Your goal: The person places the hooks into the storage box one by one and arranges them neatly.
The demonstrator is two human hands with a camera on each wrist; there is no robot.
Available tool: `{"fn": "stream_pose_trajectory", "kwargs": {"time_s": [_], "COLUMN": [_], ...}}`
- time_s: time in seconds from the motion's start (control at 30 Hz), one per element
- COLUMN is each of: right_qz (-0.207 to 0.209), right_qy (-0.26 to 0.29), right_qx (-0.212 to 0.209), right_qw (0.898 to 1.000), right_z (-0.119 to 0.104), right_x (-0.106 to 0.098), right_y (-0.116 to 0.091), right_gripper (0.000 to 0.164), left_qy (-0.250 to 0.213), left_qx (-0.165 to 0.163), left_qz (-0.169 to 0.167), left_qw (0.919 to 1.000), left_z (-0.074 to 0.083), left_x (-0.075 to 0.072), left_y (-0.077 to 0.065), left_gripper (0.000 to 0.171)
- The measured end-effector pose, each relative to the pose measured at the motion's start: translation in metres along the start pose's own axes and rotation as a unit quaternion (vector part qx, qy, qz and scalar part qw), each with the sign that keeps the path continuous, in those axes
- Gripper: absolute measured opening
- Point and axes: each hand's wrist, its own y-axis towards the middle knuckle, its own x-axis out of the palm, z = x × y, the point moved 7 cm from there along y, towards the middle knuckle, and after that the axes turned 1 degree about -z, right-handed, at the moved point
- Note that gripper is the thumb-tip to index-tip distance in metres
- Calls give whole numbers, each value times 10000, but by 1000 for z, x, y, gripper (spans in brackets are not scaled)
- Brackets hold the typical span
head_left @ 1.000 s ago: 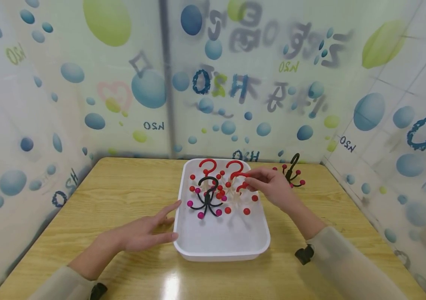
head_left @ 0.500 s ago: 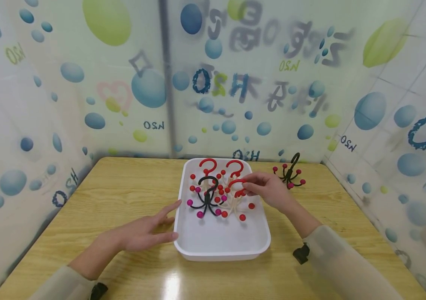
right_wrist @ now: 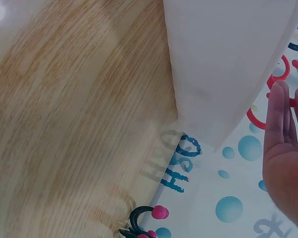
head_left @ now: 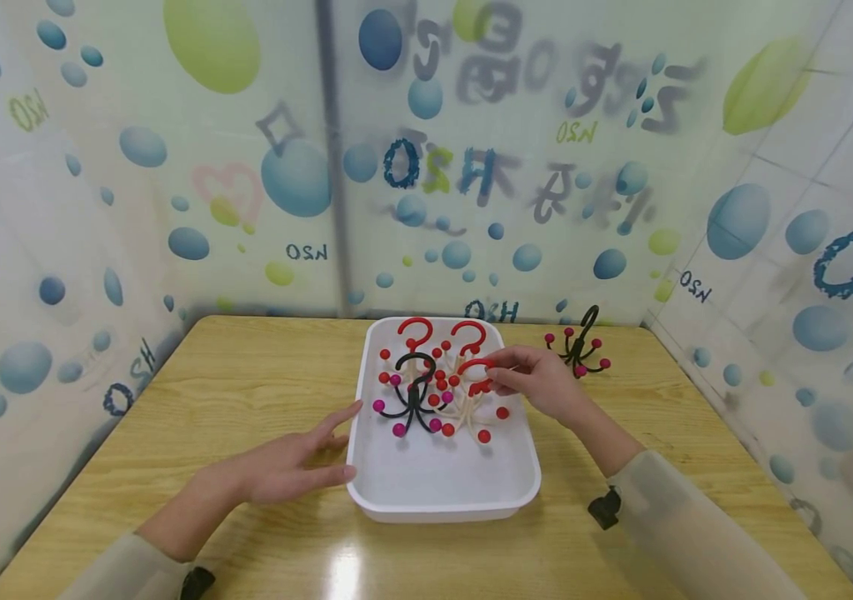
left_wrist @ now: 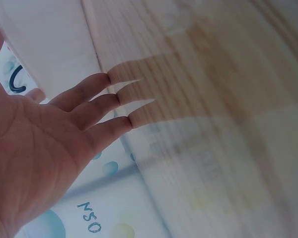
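A white plastic tray [head_left: 445,479] holds several hook hangers with ball-tipped arms. Thumb and fingers of my right hand [head_left: 550,387] pinch the red hook of a hanger [head_left: 467,410] with cream arms and red balls, which stands upright at the tray's right side. Left of it is a black hanger [head_left: 415,395] with magenta balls. Behind them rise two more red hooks, one on the left [head_left: 419,325] and one on the right [head_left: 471,327]; their arms overlap. My left hand [head_left: 284,468] touches the tray's left rim with extended fingers; its palm shows in the left wrist view.
Another black hanger [head_left: 578,352] with magenta balls lies on the wooden table [head_left: 246,367], right of the tray near the back edge. Translucent patterned walls [head_left: 246,167] stand behind the table and at both sides.
My right hand has brought the red-hooked hanger down and nearer to me, then stayed almost still over the last half second. My left hand has kept its place at the tray.
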Motion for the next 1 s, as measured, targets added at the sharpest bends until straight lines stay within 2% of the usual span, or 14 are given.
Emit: {"fn": "stream_pose_trajectory", "kwargs": {"time_s": [0.43, 1.0], "right_qz": [80, 561], "right_qy": [-71, -294], "right_qx": [-124, -64], "right_qw": [9999, 9980], "right_z": [6, 36], "right_x": [-11, -71], "right_y": [-7, -28], "right_gripper": [34, 45], "left_qy": [-55, -40], "left_qx": [-143, -142], "left_qz": [-54, -67], "left_qw": [9999, 9999], "left_z": [-2, 0], "left_x": [2, 0], "left_y": [1, 0], "left_gripper": [90, 90]}}
